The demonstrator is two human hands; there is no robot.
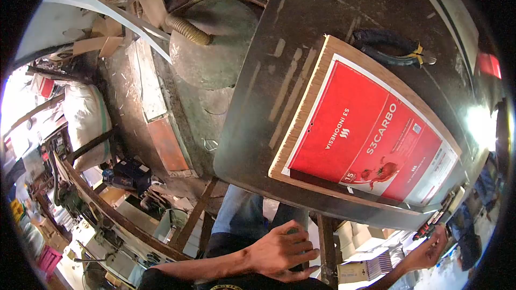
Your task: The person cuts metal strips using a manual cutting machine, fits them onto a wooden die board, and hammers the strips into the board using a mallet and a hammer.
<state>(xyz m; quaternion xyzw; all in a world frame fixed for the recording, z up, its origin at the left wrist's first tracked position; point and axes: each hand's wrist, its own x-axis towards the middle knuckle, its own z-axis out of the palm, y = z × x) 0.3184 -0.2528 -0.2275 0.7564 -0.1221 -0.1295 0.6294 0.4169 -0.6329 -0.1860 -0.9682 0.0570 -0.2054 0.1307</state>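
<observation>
My left hand (287, 252) hovers over my lap, in front of the table edge. Its fingers are curled, and a small dark shape shows by the thumb side; what it holds, if anything, I cannot make out. At the table's right front corner, my right hand (431, 249) has its fingers bent against a slim tool with red and black parts (429, 229). Part of that tool is hidden. A wooden board (301, 129) with a curved outer side lies on the dark table, bearing a red printed sheet (344, 123) marked S3CARBO.
Pliers with dark handles and a yellow band (392, 53) lie beyond the board on the worn dark tabletop (263, 91). To the left are a ribbed hose (188, 30), a white sack (86, 120) and a wooden frame (123, 225) amid clutter. Cardboard boxes (357, 241) sit below the table.
</observation>
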